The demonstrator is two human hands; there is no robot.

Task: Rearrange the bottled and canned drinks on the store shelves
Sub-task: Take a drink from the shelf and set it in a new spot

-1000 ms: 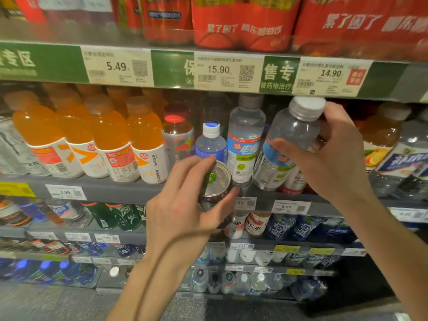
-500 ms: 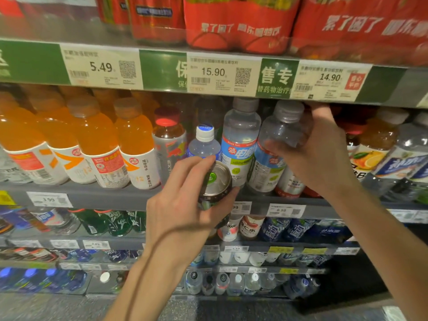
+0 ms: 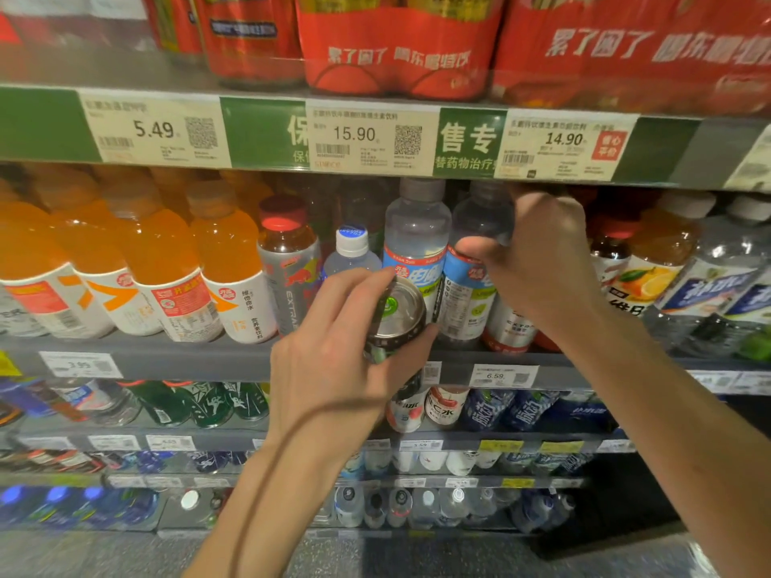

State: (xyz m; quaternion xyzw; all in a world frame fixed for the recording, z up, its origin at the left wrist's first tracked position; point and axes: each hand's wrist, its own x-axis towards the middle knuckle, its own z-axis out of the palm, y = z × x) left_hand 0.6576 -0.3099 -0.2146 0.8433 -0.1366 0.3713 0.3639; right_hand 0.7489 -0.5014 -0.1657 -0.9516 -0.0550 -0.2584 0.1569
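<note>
The left hand (image 3: 333, 369) grips a can (image 3: 396, 323) from the side, fingers curled over its silver top and thumb under the rim, holding it tilted in front of the shelf (image 3: 175, 356) edge. The can is clear of the shelf, just below a small white-capped bottle (image 3: 352, 254) and overlapping the foot of a tall clear bottle (image 3: 417, 244) with a blue-and-red label.

The right hand (image 3: 542, 260) reaches higher and further in, under the price strip (image 3: 371, 137), its fingers wrapped round the upper part of a second clear bottle (image 3: 471, 281), which stands on the shelf touching the tall one. The thumb lies across its shoulder.

Left of the left hand stands a row of orange bottles (image 3: 158, 260), then a grey bottle (image 3: 290, 264) with a red cap right beside the can. Right of the right hand are a dark bottle (image 3: 611, 252), a lemon-labelled bottle (image 3: 655, 264) and clear bottles with blue labels (image 3: 726, 281). Above both hands sit red packs (image 3: 396, 48). Below the wrists, lower shelves hold more drinks, too blurred to tell apart.
</note>
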